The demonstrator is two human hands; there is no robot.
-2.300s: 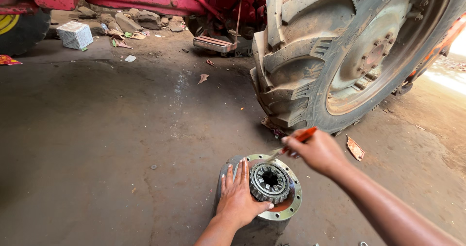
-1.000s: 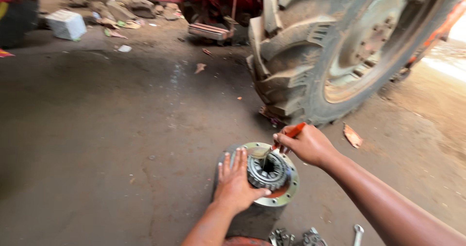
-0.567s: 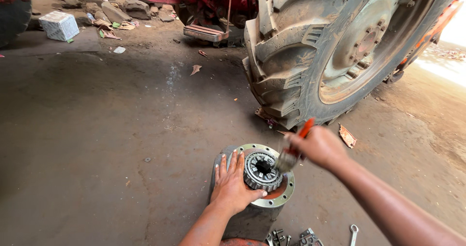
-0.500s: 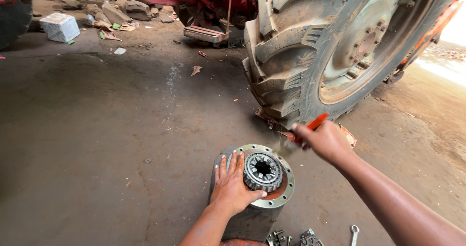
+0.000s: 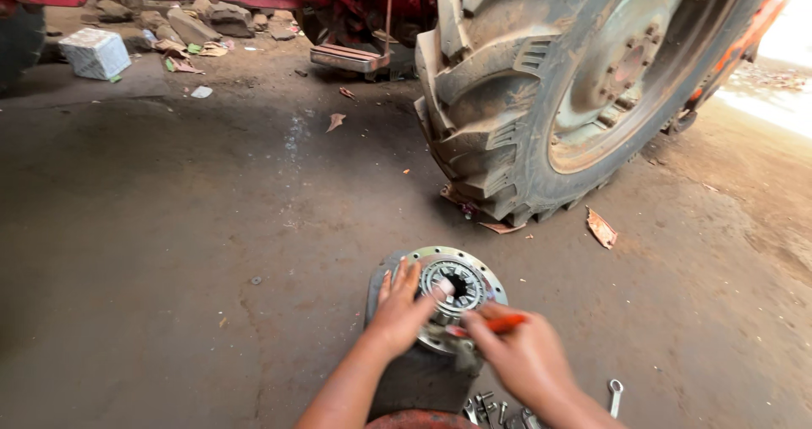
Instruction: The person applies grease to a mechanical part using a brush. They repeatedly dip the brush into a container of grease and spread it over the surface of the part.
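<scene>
Gripped in the right hand (image 5: 524, 357) — an orange-handled tool (image 5: 495, 323), just below the splined hub (image 5: 457, 283); left hand (image 5: 402, 310) rests flat, open, on its flange.

Dim shade overall; overexposed daylight glare top right; wide-angle edge distortion; hands slightly motion-blurred.

A round metal hub (image 5: 457, 281) with a bolt-holed flange and a toothed ring around its dark centre hole stood upright on the near part of the dirt floor, while a thin tool with an orange handle (image 5: 495, 324) lay tilted across its near right edge.
</scene>
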